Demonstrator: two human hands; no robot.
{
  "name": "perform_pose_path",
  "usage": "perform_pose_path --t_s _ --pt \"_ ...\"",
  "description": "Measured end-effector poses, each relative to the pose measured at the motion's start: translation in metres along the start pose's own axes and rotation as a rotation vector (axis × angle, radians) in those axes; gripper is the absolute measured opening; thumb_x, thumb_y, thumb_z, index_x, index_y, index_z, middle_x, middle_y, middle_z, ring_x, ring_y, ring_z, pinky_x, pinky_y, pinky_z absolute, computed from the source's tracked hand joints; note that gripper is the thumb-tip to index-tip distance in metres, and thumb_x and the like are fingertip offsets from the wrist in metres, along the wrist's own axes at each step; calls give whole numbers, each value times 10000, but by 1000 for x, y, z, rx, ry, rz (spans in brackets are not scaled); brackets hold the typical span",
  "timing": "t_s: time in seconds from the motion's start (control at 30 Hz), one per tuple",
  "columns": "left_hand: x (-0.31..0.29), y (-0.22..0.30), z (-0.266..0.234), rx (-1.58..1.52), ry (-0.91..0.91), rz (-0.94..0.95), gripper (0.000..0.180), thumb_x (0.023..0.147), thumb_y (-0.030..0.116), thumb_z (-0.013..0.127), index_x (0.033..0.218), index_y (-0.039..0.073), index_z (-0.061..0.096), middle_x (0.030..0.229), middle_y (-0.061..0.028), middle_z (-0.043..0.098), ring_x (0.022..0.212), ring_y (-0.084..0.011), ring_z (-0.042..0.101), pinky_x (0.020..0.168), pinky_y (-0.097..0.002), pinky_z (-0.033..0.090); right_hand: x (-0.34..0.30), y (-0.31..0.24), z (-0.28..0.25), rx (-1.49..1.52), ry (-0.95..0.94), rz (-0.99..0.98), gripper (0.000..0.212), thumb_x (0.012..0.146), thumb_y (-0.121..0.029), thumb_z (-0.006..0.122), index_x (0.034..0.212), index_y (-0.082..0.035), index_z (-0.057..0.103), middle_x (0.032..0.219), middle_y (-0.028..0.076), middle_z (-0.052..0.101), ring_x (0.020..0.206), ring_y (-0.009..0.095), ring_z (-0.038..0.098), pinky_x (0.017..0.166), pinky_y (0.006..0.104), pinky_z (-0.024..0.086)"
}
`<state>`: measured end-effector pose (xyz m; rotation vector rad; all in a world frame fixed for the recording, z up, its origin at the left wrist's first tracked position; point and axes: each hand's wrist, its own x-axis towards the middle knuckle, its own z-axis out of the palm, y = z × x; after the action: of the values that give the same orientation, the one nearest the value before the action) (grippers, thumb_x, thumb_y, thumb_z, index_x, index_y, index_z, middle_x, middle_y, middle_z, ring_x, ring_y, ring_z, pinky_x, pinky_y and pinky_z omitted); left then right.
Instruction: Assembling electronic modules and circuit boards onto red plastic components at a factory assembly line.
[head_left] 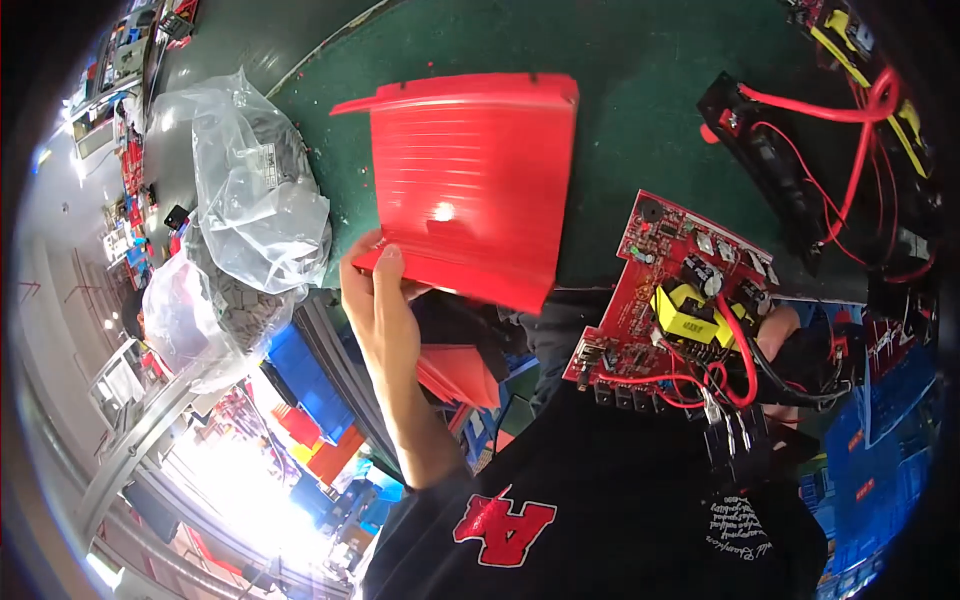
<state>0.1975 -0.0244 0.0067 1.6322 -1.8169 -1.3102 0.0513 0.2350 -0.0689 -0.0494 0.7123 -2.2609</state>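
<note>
My left hand [385,300] pinches the near left corner of a red casing panel [480,190], thumb on top. The panel has ribbed lines, folded edges and a shiny surface, and it tilts over the green table [640,90]. To the right, my right hand [777,332] is closed around the right side of a red circuit board [635,290], mostly hidden behind its parts and wires. The board carries a yellow-wrapped transformer [688,318], capacitors, and thick red and black leads. It hangs over the table's near edge, close to my body.
Clear plastic bags [255,190] sit at the table's left edge. At the far right lies a black housing [765,165] with looped red wires and yellow parts. Small red crumbs dot the table near the panel. Blue bins [308,380] stand below on the left.
</note>
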Motion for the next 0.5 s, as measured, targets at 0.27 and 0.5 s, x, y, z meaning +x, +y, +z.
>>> perform_pose_path --t_s 0.27,0.5 --pt "0 7 3 405 276 361 482 1004 357 411 1227 -47 552 1027 -167 618 946 -224 611 771 -328 505 -25 -6 2 -21 46 -79 366 861 -97 533 1178 86 531 1119 224 639 985 296 640 860 361 540" --pt "19 19 23 721 -127 1201 493 873 293 423 1159 -44 641 1164 -244 612 1055 -377 592 924 -444 458 -89 -27 -26 -360 -76 375 614 845 -256 637 1362 -13 413 1333 125 522 1154 225 571 1006 387 455"
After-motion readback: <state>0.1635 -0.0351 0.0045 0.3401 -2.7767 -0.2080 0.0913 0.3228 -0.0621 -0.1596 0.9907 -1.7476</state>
